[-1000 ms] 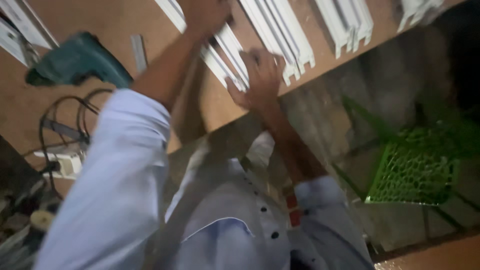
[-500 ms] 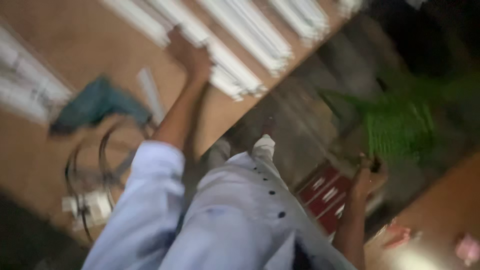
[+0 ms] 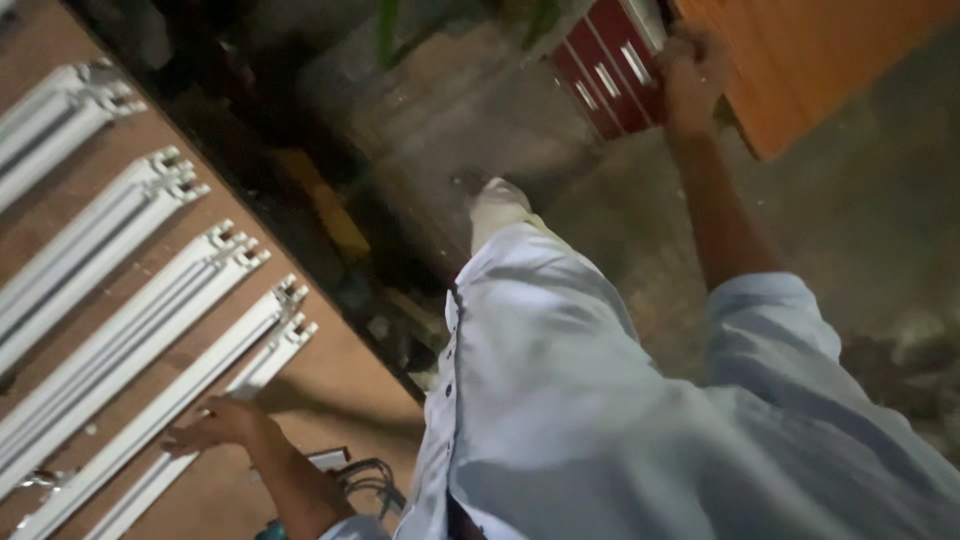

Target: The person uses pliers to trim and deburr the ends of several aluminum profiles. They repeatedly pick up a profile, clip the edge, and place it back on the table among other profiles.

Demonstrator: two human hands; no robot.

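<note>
My left hand [image 3: 215,428] lies flat, fingers spread, on the nearest of several long white metal profiles [image 3: 130,310], which lie side by side on a brown table [image 3: 350,375] at the left. My right hand [image 3: 693,75] reaches far out at the top right, fingers curled, where a red box with white strips [image 3: 605,72] meets the edge of an orange board [image 3: 810,55]. Which of the two it touches or grips is hidden. My pale blue shirt [image 3: 620,420] fills the lower middle.
A grey concrete floor [image 3: 860,210] lies below, with my light shoe [image 3: 497,203] on it. Dark clutter and a yellowish object [image 3: 325,215] sit under the table's edge. Black cables [image 3: 365,478] rest on the table near my left arm.
The view has swung right. My left hand has stayed on the white profiles. My right hand has gone from the profiles out to the red box and orange board.
</note>
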